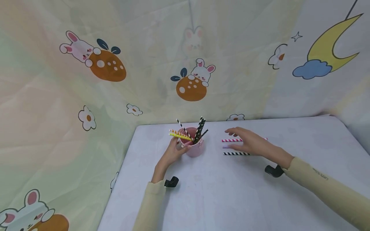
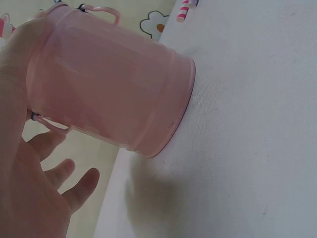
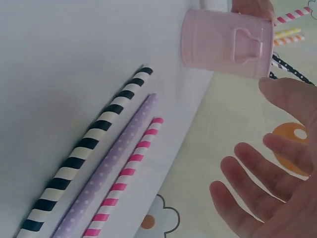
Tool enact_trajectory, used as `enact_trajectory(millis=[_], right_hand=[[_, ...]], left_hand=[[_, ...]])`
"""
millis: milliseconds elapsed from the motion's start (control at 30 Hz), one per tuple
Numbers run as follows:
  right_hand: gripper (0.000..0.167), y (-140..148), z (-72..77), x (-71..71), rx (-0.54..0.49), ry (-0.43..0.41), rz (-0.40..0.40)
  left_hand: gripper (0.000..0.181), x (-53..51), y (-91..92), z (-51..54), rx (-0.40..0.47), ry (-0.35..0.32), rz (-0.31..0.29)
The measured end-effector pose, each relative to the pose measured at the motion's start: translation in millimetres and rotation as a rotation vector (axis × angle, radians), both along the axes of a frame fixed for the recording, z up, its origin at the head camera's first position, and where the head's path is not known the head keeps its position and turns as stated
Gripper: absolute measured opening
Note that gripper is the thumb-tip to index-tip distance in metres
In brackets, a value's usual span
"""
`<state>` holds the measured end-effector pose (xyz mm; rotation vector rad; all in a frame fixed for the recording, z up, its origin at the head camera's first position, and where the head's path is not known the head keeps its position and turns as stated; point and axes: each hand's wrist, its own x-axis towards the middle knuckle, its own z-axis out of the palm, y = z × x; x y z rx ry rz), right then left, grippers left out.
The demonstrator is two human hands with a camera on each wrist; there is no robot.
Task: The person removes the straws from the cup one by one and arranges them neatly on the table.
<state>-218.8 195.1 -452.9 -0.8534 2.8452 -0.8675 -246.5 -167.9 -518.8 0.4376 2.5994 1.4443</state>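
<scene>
A left hand (image 1: pixel 172 152) grips a pink bucket (image 2: pixel 114 79); the right hand (image 1: pixel 252 141), empty and spread, should pinch loose straws (image 3: pixel 105 164) singly.

Left fingers (image 2: pixel 81 191) curve in a grip; right fingers (image 3: pixel 250 188) hover, spread.

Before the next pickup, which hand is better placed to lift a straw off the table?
Probably the right hand: it's open, holding nothing, near the three loose straws, while the left hand holds the pink bucket.

Spread fingers (image 3: pixel 248 187) hover near a pink bucket (image 3: pixel 213 44) and three patterned straws (image 3: pixel 108 166).
</scene>
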Motion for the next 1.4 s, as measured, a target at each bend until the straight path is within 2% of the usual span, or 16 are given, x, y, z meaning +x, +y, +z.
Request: enact_trajectory(millis=[333, 533, 733, 933, 1233, 1400], right_hand=[[0.069, -13, 11.4, -1.7, 0.008, -0.022, -0.04], [0.068, -18, 25.1, -3.8, -0.018, 0.067, -0.038], [0.067, -27, 44.6, -8.1, 0.018, 0.146, -0.065], [0.066, -41, 58.0, -8.5, 0.041, 0.214, -0.004], [0.063, -65, 70.2, -9.1, 0.092, 0.311, 0.112], [0.06, -80, 75.9, -10.9, 0.158, 0.325, 0.185]], left_hand=[[0.086, 0.0, 0.8, 0.0, 0.009, 0.008, -0.013], [0.085, -0.4, 0.5, -0.2, 0.03, 0.019, -0.018], [0.085, 0.0, 0.2, -0.2, 0.02, 0.027, -0.018], [0.086, 0.8, 1.0, 0.5, 0.013, 0.019, -0.007], [0.086, 0.9, 1.2, 0.0, 0.014, 0.024, -0.002], [0.086, 1.1, 0.4, 0.7, 0.025, 0.019, -0.004]])
